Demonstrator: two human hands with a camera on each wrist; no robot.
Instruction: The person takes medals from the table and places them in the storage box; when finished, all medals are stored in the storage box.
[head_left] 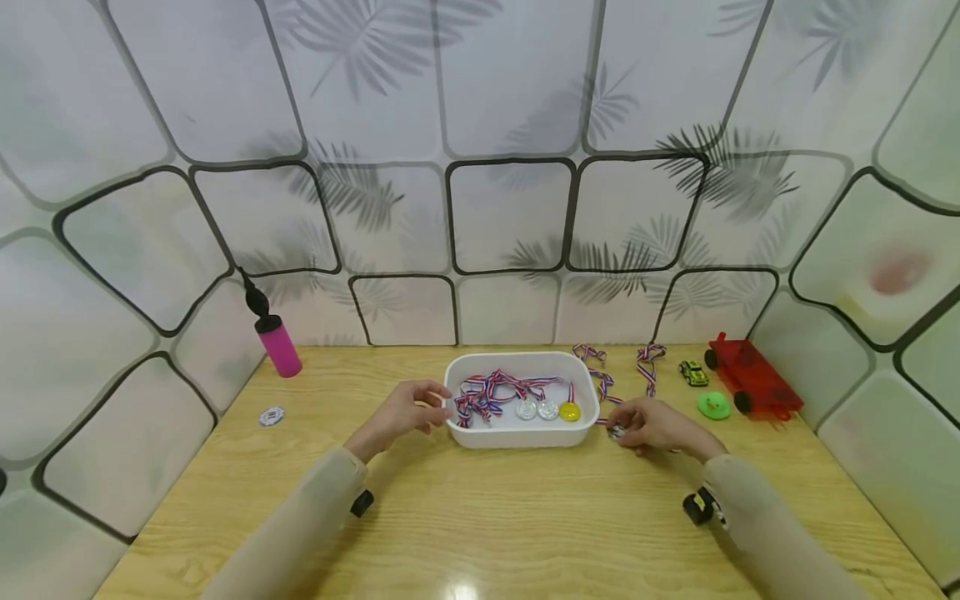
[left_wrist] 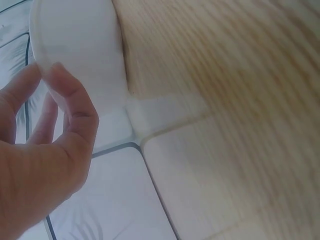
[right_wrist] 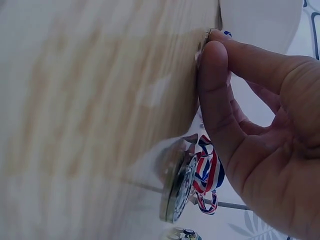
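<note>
My right hand [head_left: 656, 427] pinches a silver medal [head_left: 616, 432] by its edge, low over the table just right of the white tray [head_left: 525, 439]. Only a thin sliver of that medal shows between thumb and finger in the right wrist view. Another medal [right_wrist: 180, 187] with a red, white and blue ribbon [right_wrist: 207, 170] lies near that hand. My left hand [head_left: 401, 414], fingers loosely bent, has its fingertips at the tray's left rim. Inside the tray are two silver medals [head_left: 548, 409], a gold medal [head_left: 570, 412] and tangled striped ribbons [head_left: 487, 396].
Striped ribbons [head_left: 648, 367] trail behind my right hand. Further right are a yellow-green toy car [head_left: 693, 373], a green duck-faced toy [head_left: 714, 406] and a red toy vehicle [head_left: 753, 379]. A pink hand pump [head_left: 279, 348] and a round chip [head_left: 272, 416] stand left. Patterned walls enclose the wooden table [head_left: 510, 517].
</note>
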